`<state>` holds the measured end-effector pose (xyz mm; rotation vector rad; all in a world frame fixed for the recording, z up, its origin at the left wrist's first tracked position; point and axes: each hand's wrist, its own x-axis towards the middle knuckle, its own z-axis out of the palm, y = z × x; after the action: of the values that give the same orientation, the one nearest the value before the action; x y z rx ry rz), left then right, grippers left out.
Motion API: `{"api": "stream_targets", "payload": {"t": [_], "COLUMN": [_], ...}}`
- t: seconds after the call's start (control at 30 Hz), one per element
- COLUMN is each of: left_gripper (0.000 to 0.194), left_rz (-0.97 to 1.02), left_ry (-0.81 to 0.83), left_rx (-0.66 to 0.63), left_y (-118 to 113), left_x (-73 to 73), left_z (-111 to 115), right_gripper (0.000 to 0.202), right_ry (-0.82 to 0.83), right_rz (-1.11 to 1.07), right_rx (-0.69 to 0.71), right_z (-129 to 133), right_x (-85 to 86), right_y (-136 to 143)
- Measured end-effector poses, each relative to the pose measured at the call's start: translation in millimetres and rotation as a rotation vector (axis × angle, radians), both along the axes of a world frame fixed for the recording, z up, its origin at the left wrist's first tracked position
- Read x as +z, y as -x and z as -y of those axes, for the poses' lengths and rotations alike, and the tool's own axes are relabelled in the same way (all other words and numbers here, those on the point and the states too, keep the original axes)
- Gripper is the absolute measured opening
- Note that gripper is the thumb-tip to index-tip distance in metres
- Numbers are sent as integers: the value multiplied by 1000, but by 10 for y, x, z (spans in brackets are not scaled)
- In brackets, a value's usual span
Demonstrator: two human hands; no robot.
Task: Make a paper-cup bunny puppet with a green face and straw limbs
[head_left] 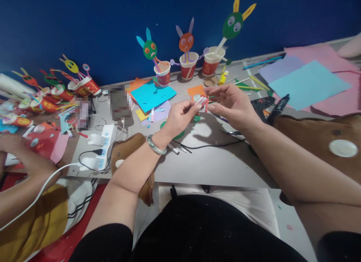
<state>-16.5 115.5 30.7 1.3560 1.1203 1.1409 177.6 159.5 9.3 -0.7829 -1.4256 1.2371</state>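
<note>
My left hand (180, 115), with a bangle at the wrist, pinches a small white-and-red strip (201, 101) that looks like paper. Close to its right end, my right hand (237, 104) has thumb and fingers apart. Bits of red show between the two hands; whether the right fingertips touch them I cannot tell. Under the hands lie green paper pieces (180, 135) and an orange sheet (195, 92). Behind them stand paper cups with paper bug figures: a green-headed one (162, 77), an orange-headed one (188, 69) and a taller green-headed one (211, 64).
A power strip (108, 145) with cables and a brown pouch (134, 143) lie left. Pink and blue paper (310, 83), a black marker (279, 108) and a brown bag (316, 138) are right. Another person's arm (31, 168) rests at the far left, near more cups.
</note>
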Motion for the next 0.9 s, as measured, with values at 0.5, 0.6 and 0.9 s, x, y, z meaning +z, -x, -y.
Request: {"api": "stream_targets", "payload": {"t": [0.5, 0.6, 0.9], "left_gripper": [28, 29, 36], "left_rz": [167, 158, 203], "left_ry": [280, 377, 446], "left_rx": [-148, -128, -125], "left_y": [-22, -10, 8], "left_x": [-37, 48, 215], "left_z": [-25, -34, -15], "right_gripper": [45, 45, 64], "right_ry": [-50, 4, -155], "right_rz": [234, 169, 301], "right_rx": [-63, -38, 253], "right_z": [89, 45, -32], "right_x": [44, 13, -38], "right_y": [20, 15, -46]}}
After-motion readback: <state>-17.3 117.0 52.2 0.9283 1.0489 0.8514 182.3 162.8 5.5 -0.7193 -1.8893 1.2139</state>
